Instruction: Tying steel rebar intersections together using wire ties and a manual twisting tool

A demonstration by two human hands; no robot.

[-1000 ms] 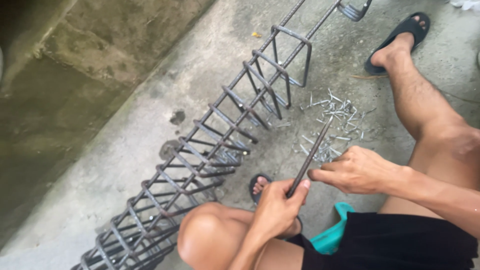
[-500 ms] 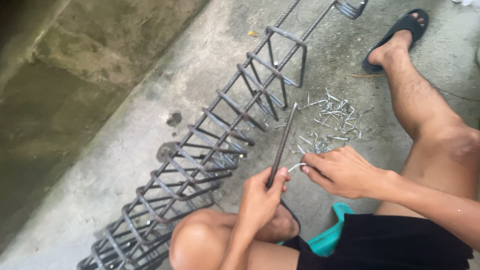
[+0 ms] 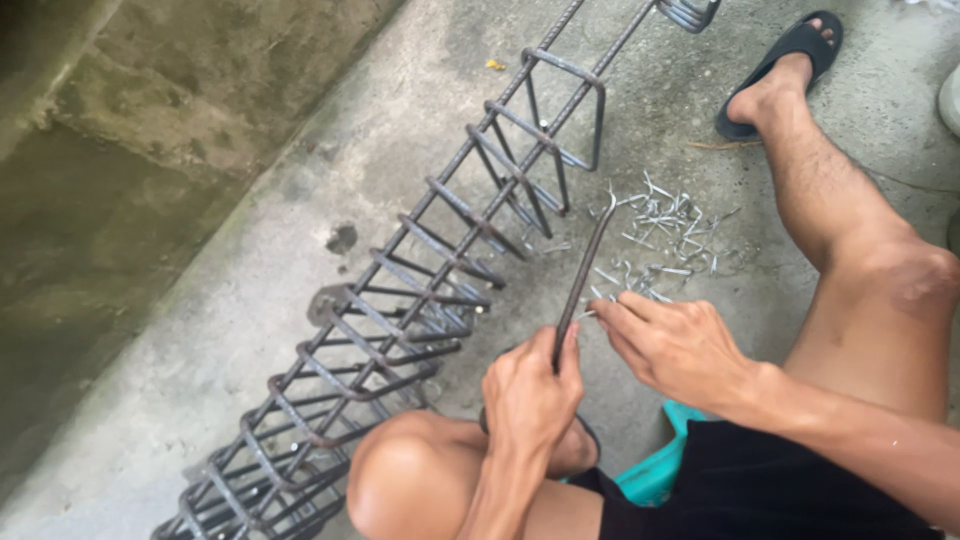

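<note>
left hand [image 3: 530, 395] | grips hooked rod [image 3: 583, 280] | right hand [image 3: 675, 345] just beside

A thin dark steel rod [image 3: 585, 268] with a small hooked tip stands tilted, its lower end gripped between the left fingers [image 3: 560, 352] and its tip leaning up and away from them. A short pale wire piece [image 3: 590, 313] (mostly hidden) sits pinched at the right fingers [image 3: 607, 312], just beside the rod.

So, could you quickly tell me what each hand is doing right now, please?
Left hand: closed around a dark metal rod.
Right hand: fingers pinched at the rod; whether it holds anything cannot be told.
</note>
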